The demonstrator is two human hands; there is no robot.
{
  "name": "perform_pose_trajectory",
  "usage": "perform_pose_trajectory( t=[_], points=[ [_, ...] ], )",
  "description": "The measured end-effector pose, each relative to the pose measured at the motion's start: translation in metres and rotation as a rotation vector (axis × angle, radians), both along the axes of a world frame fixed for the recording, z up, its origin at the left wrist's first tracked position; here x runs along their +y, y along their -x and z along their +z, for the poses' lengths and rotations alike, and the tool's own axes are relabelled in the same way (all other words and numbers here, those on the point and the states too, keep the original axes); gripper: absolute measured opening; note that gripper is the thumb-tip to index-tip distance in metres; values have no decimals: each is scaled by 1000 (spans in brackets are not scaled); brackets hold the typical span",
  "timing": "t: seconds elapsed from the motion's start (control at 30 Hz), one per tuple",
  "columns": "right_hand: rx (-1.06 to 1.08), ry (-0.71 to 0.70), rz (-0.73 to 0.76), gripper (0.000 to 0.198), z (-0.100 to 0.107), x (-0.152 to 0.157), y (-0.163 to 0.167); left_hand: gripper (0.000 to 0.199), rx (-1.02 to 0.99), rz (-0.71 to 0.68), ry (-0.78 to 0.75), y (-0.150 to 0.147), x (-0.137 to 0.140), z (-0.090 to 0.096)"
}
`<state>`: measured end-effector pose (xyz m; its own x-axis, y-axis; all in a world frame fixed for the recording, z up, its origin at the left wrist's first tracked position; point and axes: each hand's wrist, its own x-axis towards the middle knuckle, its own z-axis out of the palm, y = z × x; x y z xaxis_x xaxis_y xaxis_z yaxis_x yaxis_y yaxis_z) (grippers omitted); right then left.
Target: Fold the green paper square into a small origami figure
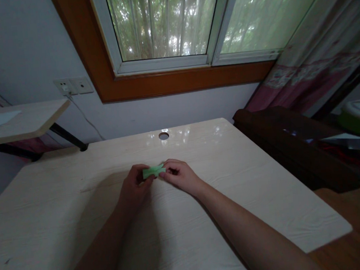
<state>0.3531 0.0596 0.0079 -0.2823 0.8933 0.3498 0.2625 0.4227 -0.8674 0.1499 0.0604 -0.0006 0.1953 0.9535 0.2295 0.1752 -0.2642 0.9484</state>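
Observation:
Both hands meet over the middle of the table around a small piece of folded green paper (153, 170). My left hand (135, 182) pinches its left end between thumb and fingers. At the opposite end, the thumb and fingers of my right hand (181, 175) are closed on the paper's right edge. Creases and a slightly raised flap show along the top of the paper; its exact folded shape is too small to make out. Part of each end is covered by my fingers.
The pale wooden table (237, 197) has a round cable hole (164, 135) near its back edge. A raised shelf (22, 120) on black legs stands at the left. Beyond are a window (169, 21) and a wall socket (73, 86). Dark furniture (282, 142) stands at the right.

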Motion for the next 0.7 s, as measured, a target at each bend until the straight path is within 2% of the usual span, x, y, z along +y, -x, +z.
perform_pose_trajectory(
  t=[0.17,0.4,0.53,0.7],
  points=[
    [-23,4,-20,17,-1,-1,1,34,47,17,-19,-1,0,1],
    [96,139,-58,23,-2,-2,3,33,103,5,-11,-4,0,4],
    [124,139,-56,18,-3,-1,4,33,133,-10,5,-4,-2,7],
    [118,130,-49,15,-4,-2,3,29,74,-54,45,-4,-4,7]
  ],
)
